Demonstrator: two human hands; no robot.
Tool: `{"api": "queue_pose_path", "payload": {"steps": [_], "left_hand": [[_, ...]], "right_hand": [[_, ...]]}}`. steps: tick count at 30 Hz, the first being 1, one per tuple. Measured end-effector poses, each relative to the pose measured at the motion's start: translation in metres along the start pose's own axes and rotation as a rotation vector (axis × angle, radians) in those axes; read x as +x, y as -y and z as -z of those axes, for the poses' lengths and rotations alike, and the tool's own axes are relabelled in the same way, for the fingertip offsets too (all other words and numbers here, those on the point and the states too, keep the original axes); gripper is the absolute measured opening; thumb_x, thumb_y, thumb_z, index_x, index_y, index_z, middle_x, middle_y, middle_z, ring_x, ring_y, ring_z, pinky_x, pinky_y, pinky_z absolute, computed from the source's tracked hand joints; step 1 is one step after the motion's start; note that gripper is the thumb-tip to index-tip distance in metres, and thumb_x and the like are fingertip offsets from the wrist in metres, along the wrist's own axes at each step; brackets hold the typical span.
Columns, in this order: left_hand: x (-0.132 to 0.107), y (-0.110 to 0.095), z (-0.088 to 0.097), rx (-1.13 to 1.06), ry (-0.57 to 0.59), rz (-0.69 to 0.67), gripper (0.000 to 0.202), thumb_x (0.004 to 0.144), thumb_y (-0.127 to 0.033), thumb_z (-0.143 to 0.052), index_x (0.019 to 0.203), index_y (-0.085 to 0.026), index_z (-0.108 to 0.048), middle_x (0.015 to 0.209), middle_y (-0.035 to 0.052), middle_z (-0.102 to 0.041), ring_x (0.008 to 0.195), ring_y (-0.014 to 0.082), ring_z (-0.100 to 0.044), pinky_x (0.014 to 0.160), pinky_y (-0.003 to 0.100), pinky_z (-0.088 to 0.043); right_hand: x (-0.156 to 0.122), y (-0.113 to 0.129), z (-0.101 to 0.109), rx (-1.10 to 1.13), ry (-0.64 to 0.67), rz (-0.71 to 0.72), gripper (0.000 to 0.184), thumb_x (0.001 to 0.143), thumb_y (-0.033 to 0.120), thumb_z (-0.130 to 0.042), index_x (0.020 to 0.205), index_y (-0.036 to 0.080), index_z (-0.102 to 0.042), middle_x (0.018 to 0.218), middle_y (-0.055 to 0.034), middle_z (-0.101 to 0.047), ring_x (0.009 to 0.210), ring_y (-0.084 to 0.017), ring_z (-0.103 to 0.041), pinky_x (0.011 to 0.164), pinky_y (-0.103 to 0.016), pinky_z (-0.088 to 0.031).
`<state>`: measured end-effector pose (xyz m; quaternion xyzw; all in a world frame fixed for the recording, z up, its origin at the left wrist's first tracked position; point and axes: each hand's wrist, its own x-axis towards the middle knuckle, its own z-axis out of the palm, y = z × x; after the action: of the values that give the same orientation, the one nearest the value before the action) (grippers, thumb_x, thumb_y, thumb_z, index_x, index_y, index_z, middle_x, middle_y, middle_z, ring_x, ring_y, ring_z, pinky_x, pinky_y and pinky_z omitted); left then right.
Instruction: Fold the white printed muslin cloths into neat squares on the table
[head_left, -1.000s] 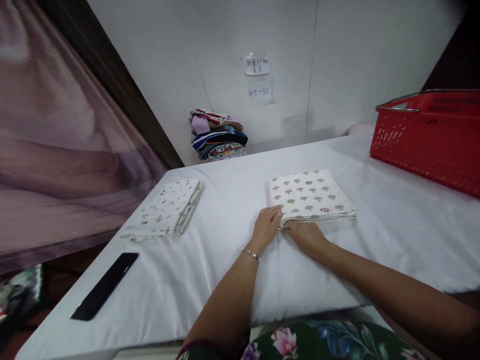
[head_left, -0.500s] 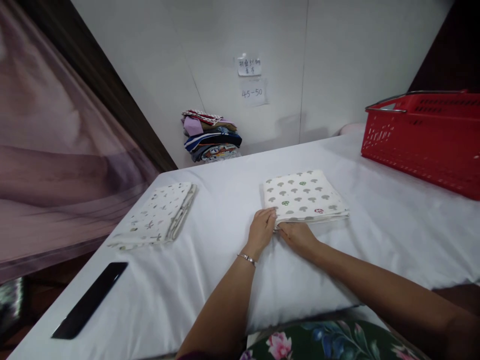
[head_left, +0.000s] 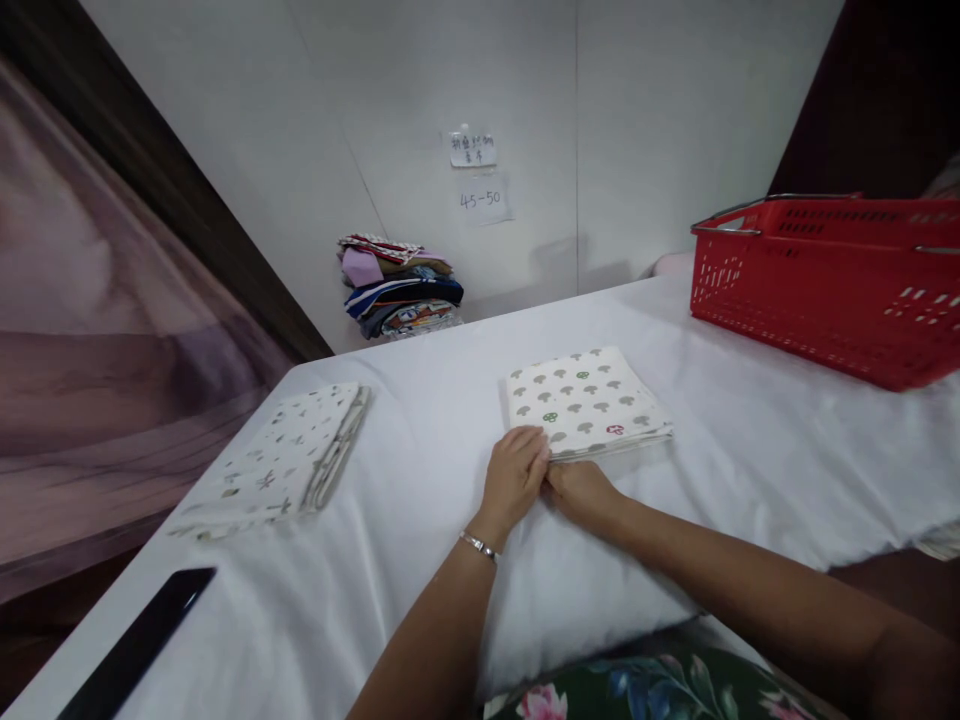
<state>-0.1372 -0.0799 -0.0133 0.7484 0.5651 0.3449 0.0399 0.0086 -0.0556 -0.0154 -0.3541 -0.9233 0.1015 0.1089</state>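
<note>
A folded white cloth (head_left: 581, 395) printed with grey, green and red mushrooms lies flat on the white-covered table. Its near left corner is between both hands. My left hand (head_left: 514, 475), with a silver bracelet at the wrist, has its fingers closed over that corner. My right hand (head_left: 585, 495) is curled at the near edge beside it, fingertips partly hidden, gripping the cloth's edge. Farther left sits another folded white cloth (head_left: 289, 450) with small plant-like prints, touched by neither hand.
A red plastic basket (head_left: 817, 295) stands on the right. Against the wall rises a stack of folded fabrics (head_left: 405, 285). A black flat object (head_left: 142, 640) lies at the table's left edge. Paper notes (head_left: 480, 180) hang on the wall, and a pinkish curtain (head_left: 90, 380) drapes at left.
The view has shifted, so most things appear farther left and slightly lower, with more of the basket showing. Both hands stay at the same corner of the mushroom-print cloth.
</note>
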Motion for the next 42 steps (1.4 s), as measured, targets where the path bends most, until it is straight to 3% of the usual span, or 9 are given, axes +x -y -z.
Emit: {"api": "queue_pose_path", "payload": {"steps": [5, 12, 17, 20, 25, 31, 34, 37, 42], "left_hand": [[-0.001, 0.002, -0.003, -0.005, 0.111, 0.024, 0.031, 0.093, -0.031, -0.038, 0.118, -0.029, -0.057, 0.122, -0.0016, -0.059, 0.120, 0.0181, -0.045, 0.100, 0.041, -0.036], [-0.002, 0.002, -0.002, 0.008, 0.137, 0.046, 0.032, 0.094, -0.033, -0.037, 0.117, -0.027, -0.057, 0.124, -0.0021, -0.057, 0.122, 0.0178, -0.043, 0.101, 0.039, -0.035], [-0.003, 0.002, -0.004, 0.020, 0.155, 0.070, 0.033, 0.094, -0.034, -0.035, 0.119, -0.028, -0.056, 0.127, -0.0019, -0.056, 0.124, 0.0180, -0.041, 0.101, 0.040, -0.035], [-0.003, 0.002, -0.005, 0.017, 0.156, 0.072, 0.033, 0.094, -0.033, -0.035, 0.119, -0.027, -0.056, 0.127, -0.0009, -0.055, 0.125, 0.0185, -0.040, 0.102, 0.041, -0.035], [-0.003, -0.004, 0.002, -0.033, 0.149, 0.072, 0.033, 0.093, -0.036, -0.038, 0.117, -0.028, -0.058, 0.124, 0.0002, -0.057, 0.124, 0.0194, -0.042, 0.103, 0.042, -0.035], [0.022, -0.015, 0.008, -0.029, 0.083, 0.069, 0.033, 0.094, -0.033, -0.033, 0.108, -0.027, -0.062, 0.120, 0.0009, -0.060, 0.118, 0.0171, -0.048, 0.104, 0.039, -0.033], [0.047, -0.012, 0.003, 0.078, 0.122, 0.122, 0.035, 0.090, -0.036, -0.039, 0.119, -0.024, -0.056, 0.137, 0.0041, -0.046, 0.130, 0.0211, -0.034, 0.108, 0.041, -0.027], [0.065, -0.002, -0.008, 0.179, 0.217, 0.273, 0.050, 0.086, -0.044, -0.043, 0.130, -0.020, -0.045, 0.147, 0.0089, -0.028, 0.137, 0.0262, -0.018, 0.110, 0.048, -0.020], [0.061, 0.012, -0.028, 0.217, 0.293, 0.403, 0.067, 0.087, -0.056, -0.030, 0.141, -0.017, -0.027, 0.152, 0.0071, -0.011, 0.140, 0.0239, -0.004, 0.111, 0.048, -0.014]], "right_hand": [[-0.027, -0.012, 0.017, 0.095, 0.036, 0.072, 0.027, 0.087, 0.022, -0.041, 0.106, 0.019, -0.059, 0.091, -0.0040, -0.069, 0.078, -0.018, -0.063, 0.066, -0.027, -0.046], [-0.049, -0.082, 0.045, 0.001, -0.406, 0.053, 0.033, 0.090, 0.023, -0.037, 0.116, 0.020, -0.056, 0.114, -0.0078, -0.062, 0.111, -0.022, -0.053, 0.092, -0.039, -0.042], [-0.056, -0.122, 0.030, -0.129, -0.238, -0.015, 0.046, 0.091, 0.034, -0.037, 0.135, 0.021, -0.040, 0.139, -0.0071, -0.042, 0.133, -0.023, -0.029, 0.106, -0.049, -0.026], [-0.060, -0.127, 0.024, -0.121, -0.173, -0.041, 0.052, 0.091, 0.042, -0.036, 0.138, 0.021, -0.035, 0.143, -0.0066, -0.036, 0.135, -0.022, -0.024, 0.109, -0.046, -0.022], [-0.058, -0.125, 0.036, -0.050, -0.143, -0.050, 0.052, 0.091, 0.047, -0.034, 0.137, 0.023, -0.038, 0.142, -0.0058, -0.037, 0.135, -0.022, -0.024, 0.110, -0.047, -0.022], [-0.021, -0.120, 0.050, -0.062, -0.202, -0.009, 0.054, 0.092, 0.048, -0.030, 0.136, 0.020, -0.040, 0.142, -0.0078, -0.036, 0.135, -0.022, -0.024, 0.110, -0.047, -0.021], [0.015, -0.117, 0.052, -0.054, -0.197, 0.016, 0.056, 0.091, 0.049, -0.030, 0.137, 0.019, -0.039, 0.143, -0.0089, -0.034, 0.135, -0.023, -0.023, 0.109, -0.046, -0.022], [0.052, -0.126, 0.050, -0.087, -0.164, -0.002, 0.058, 0.090, 0.048, -0.030, 0.139, 0.017, -0.036, 0.146, -0.0108, -0.029, 0.136, -0.025, -0.020, 0.108, -0.047, -0.024], [0.082, -0.165, 0.032, -0.174, -0.041, -0.168, 0.063, 0.088, 0.051, -0.029, 0.138, 0.014, -0.037, 0.146, -0.0115, -0.029, 0.135, -0.027, -0.022, 0.107, -0.047, -0.023]]}}
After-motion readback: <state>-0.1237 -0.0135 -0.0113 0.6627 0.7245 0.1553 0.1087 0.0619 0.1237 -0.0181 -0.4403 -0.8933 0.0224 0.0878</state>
